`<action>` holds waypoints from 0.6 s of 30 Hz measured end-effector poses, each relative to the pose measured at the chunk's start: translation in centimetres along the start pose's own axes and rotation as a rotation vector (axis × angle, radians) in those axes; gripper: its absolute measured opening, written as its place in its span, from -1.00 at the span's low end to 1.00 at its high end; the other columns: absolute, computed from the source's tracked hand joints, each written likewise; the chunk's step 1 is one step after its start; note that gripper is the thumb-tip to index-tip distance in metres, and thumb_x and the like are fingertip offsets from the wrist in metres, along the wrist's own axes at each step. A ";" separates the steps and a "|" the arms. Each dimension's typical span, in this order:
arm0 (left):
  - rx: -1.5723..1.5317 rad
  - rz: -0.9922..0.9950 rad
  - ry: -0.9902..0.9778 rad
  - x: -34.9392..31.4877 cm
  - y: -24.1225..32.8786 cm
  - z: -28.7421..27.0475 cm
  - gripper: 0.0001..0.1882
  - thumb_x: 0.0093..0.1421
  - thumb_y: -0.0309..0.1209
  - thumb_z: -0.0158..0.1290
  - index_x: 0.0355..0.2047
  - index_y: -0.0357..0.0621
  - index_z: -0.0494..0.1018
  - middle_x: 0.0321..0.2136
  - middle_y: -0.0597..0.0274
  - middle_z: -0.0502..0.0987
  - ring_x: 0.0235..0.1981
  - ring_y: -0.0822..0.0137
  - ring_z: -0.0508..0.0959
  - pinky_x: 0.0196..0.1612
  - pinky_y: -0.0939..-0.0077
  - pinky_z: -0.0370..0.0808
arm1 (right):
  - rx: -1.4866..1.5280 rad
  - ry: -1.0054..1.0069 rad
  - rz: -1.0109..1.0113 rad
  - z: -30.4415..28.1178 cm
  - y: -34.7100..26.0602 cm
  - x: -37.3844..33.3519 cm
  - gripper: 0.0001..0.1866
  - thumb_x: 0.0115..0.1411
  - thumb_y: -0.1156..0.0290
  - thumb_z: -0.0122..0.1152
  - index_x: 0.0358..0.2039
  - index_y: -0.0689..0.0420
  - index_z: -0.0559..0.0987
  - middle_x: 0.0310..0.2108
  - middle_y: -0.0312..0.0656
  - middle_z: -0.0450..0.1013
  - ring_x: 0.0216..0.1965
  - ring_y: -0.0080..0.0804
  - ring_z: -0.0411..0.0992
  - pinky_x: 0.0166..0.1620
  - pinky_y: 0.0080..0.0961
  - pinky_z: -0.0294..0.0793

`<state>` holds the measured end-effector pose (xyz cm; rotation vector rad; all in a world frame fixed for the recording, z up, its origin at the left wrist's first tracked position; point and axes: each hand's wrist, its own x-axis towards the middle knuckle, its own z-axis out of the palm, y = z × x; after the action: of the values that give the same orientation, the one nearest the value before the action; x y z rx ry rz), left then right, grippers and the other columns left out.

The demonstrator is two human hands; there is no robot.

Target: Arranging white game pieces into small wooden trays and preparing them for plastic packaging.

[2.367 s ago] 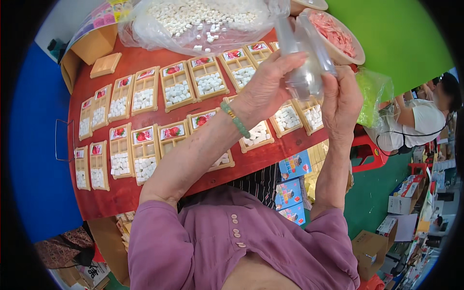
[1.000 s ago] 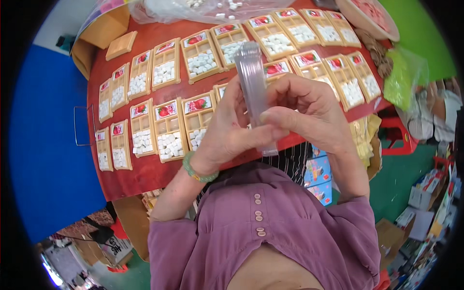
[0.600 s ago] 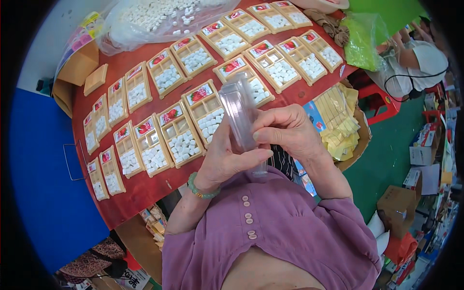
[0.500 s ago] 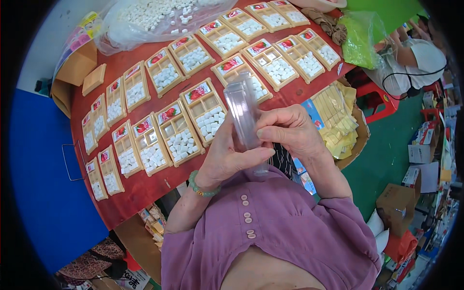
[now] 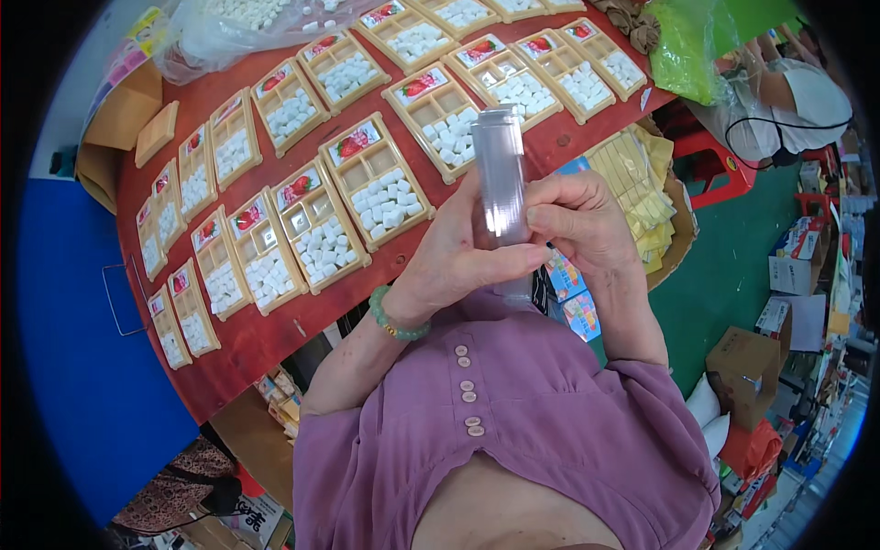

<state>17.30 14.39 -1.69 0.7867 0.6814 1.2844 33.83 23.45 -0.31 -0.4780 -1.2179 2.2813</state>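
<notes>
A stack of clear plastic lids [image 5: 500, 183] is held upright in front of my chest, over the table's near edge. My left hand [image 5: 445, 247] wraps round the stack from the left, its thumb across the near face. On the other side, my right hand [image 5: 587, 220] pinches at the stack's edge with thumb and bent fingers. Just beyond lie beige compartment trays, the closest being one tray [image 5: 364, 174] with a strawberry card and small white marshmallow-like pieces. Another filled tray [image 5: 426, 110] lies behind the stack. Whether a single lid is separated cannot be made out.
Rows of similar trays cover the red table [image 5: 238, 353]. A clear bag [image 5: 179, 55] of white pieces lies at the far left, near a cardboard box [image 5: 119, 133]. Right of the table are a carton of yellow packets [image 5: 642, 183], a red stool [image 5: 724, 183] and another person's arm.
The lid stack has shifted right and stands straighter. Both hands stay on it, while the view has moved so the trays appear further left and higher.
</notes>
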 end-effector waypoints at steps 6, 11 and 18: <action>-0.007 -0.091 0.025 0.4 0.2 0.4 -0.25 0.02 -0.47 0.28 0.17 -0.23 0.15 -0.11 0.25 0.42 -0.09 0.47 0.49 -0.02 0.53 0.44 | 0.023 0.030 0.004 -0.8 0.3 -0.4 -0.87 0.16 0.59 0.25 -0.27 0.33 0.64 -0.39 -0.15 0.57 -0.44 -0.55 0.53 -0.38 -0.66 0.53; -0.021 -0.121 0.016 0.5 0.1 0.4 -0.25 0.02 -0.45 0.29 0.18 -0.23 0.16 -0.10 0.24 0.42 -0.07 0.45 0.48 0.05 0.45 0.43 | -0.078 0.041 -0.013 -0.4 -0.2 -0.6 -0.88 0.22 0.56 0.21 -0.25 0.32 0.62 -0.42 -0.22 0.55 -0.46 -0.61 0.49 -0.40 -0.70 0.48; -0.025 -0.134 0.061 0.8 0.6 0.6 -0.17 0.03 -0.47 0.29 0.25 -0.23 0.09 0.03 0.21 0.35 0.08 0.37 0.41 0.13 0.38 0.40 | -0.381 0.080 -0.006 1.1 -1.7 -1.4 -0.89 0.27 0.55 0.12 -0.21 0.27 0.52 -0.36 -0.31 0.50 -0.33 -0.69 0.45 -0.24 -0.72 0.41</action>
<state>17.55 15.17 -0.91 0.6722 0.7533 1.1966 34.84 22.71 1.79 -0.6929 -1.6160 2.0048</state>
